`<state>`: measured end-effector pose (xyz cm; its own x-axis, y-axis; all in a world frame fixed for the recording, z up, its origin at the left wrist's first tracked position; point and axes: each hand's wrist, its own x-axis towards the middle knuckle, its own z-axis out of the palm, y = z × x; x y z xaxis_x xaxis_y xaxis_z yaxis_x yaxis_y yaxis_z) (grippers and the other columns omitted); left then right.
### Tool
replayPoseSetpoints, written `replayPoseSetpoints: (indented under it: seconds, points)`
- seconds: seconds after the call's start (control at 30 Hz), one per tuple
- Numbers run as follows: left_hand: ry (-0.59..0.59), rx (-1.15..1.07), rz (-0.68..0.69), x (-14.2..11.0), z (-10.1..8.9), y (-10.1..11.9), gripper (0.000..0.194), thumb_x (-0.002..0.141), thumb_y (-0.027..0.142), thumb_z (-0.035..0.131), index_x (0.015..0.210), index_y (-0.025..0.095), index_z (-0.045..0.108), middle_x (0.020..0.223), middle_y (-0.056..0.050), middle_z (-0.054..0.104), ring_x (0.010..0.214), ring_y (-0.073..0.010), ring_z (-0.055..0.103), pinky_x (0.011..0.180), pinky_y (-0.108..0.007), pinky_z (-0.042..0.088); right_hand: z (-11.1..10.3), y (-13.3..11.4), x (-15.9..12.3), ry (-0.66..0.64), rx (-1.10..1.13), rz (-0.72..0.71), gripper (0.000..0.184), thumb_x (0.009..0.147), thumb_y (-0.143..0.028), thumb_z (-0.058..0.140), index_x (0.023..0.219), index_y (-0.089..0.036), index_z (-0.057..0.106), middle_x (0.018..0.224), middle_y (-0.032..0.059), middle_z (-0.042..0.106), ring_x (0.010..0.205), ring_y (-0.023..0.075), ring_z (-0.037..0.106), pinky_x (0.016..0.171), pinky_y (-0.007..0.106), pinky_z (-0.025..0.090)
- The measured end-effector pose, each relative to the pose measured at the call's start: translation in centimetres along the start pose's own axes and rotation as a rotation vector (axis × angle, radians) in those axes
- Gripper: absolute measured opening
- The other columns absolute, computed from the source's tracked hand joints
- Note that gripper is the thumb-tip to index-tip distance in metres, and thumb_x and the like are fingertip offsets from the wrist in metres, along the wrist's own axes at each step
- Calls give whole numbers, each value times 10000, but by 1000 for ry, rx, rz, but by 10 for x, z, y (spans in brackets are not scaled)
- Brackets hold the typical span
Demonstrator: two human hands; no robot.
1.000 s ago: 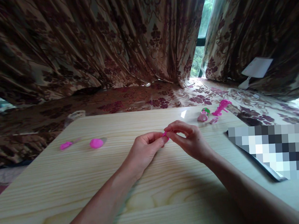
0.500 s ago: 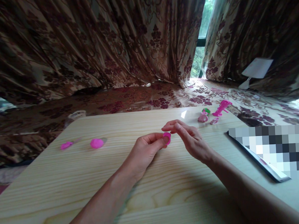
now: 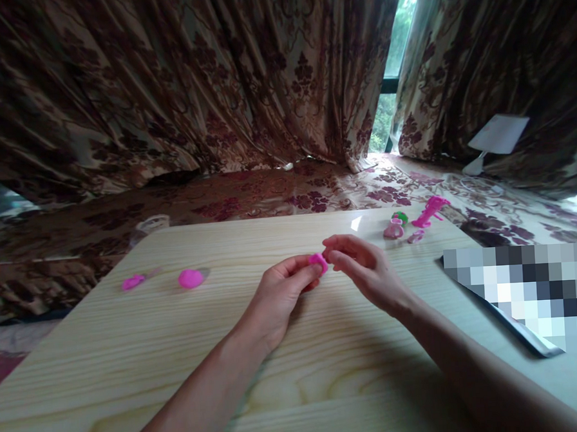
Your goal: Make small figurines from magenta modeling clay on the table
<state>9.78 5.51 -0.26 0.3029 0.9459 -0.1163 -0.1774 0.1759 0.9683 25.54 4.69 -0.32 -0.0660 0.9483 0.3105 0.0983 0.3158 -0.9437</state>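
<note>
Head view: wood-grain table [image 3: 334,349], patterned curtains [image 3: 189,79], lamp [image 3: 499,134].

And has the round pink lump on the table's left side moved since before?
No. Judged against the far-left corner of the table, the round pink lump hasn't visibly moved; the view shifted slightly.

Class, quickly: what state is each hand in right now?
Left hand: closed, pinching a small pink piece.
Right hand: loosely open, fingertips beside that piece; contact cannot be told.
</note>
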Motion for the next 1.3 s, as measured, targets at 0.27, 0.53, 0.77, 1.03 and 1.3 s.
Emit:
replayPoseSetpoints:
  seconds: [0.27,0.53,0.77,1.03,1.3]
  points:
    - [-35,94,5,-2,-1,2,236,710,331,650,873,166,697,817,-51,676,750,-141,567,730,-261,406,5,8,1,38,-86,-60,133,777,-280,600,830,-162,628,762,23,639,681,122,590,622,244,482]
    - [22,140,64,1,-3,-4,240,706,322,645,879,165,700,746,-39,668,686,-123,550,678,-241,399,-1,2,2,6,-172,-1,225,812,-350,549,850,-157,658,788,32,659,725,137,596,638,244,471]
    - [27,216,93,-1,-3,-1,216,707,331,640,839,170,697,780,-37,677,708,-138,562,677,-248,396,1,4,0,-40,-230,-35,172,803,-295,558,780,-152,650,718,22,643,648,118,571,564,220,443]
    - [66,279,150,1,-4,-2,188,698,316,646,812,181,711,762,-22,685,675,-137,562,651,-247,395,1,6,0,-54,-253,-34,126,779,-257,573,785,-153,643,722,19,633,666,125,574,609,239,469]
    - [35,284,137,0,-3,-1,226,720,326,643,886,180,695,846,-38,687,773,-148,580,732,-250,413,2,6,0,-34,-267,-24,145,779,-268,569,724,-145,620,659,7,602,605,108,537,541,218,418]
